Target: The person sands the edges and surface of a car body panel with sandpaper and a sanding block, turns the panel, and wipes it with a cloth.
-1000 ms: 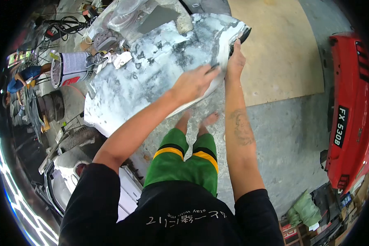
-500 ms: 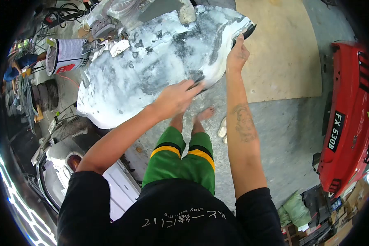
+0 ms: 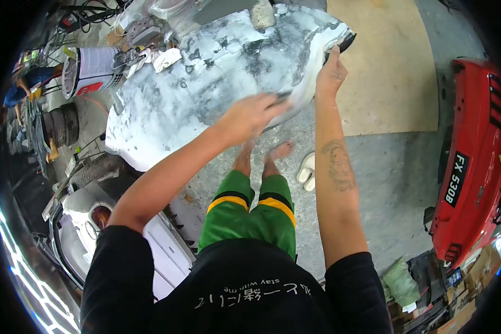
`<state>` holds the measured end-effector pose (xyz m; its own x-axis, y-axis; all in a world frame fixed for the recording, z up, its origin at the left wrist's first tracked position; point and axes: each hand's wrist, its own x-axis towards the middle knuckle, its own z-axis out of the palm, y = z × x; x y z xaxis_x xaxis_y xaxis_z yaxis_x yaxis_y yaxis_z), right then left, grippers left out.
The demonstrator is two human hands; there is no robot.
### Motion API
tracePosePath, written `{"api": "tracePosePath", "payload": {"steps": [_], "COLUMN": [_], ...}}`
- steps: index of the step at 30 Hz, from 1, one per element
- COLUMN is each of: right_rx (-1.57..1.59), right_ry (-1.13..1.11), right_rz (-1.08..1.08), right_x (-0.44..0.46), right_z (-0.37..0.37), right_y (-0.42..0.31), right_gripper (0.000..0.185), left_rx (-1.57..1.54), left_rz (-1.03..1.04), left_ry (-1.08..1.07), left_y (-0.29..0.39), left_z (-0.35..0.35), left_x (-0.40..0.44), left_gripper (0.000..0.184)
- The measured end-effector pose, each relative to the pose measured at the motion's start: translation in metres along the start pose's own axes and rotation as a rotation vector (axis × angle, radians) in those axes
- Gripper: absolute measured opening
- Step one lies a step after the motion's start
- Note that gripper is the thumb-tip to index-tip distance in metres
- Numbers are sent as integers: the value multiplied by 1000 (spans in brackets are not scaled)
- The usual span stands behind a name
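A large curved panel (image 3: 206, 83), patchy white and grey, spans the upper middle. Over its near right part is my left hand (image 3: 251, 118), blurred, its fingers closed round a small dark object (image 3: 281, 99) pressed to or just above the surface. My right hand (image 3: 331, 75) pinches the panel's right end, close to a black edge piece (image 3: 348, 42); the underside of that grip is hidden. The two hands are apart, with the panel's whitish curved rim between them.
A large tin (image 3: 97, 69) and crumpled white cloth (image 3: 167, 58) stand left of the panel. A tan board (image 3: 389, 72) lies right. Slippers (image 3: 306, 171) are near my bare feet. A red car bumper (image 3: 470, 161) is far right. Another person (image 3: 33, 80) is far left.
My left hand moved down and left along the panel, then back up and slightly right with the dark object. My right hand keeps its grip. The view has shifted a little.
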<state>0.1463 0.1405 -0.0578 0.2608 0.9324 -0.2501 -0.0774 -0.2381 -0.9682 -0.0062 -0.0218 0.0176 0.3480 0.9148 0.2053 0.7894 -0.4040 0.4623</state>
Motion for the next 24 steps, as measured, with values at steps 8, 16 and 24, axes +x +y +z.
{"api": "tracePosePath", "payload": {"steps": [8,16,24], "right_rx": [-32,-17,73], "right_ry": [14,-5,68], "right_rz": [-57,8,-90], "right_x": [-1,3,0], "right_z": [3,0,8], "right_y": [4,5,7], "right_gripper": [60,57,61], "left_rx": [2,-68,-30], "left_rz": [46,-43,-71], "left_ry": [-155,-341,-344], "left_y": [-2,-6,4], "left_z": [3,-25,-38], "left_x": [14,-51,-61], "left_gripper": [64,59,60]}}
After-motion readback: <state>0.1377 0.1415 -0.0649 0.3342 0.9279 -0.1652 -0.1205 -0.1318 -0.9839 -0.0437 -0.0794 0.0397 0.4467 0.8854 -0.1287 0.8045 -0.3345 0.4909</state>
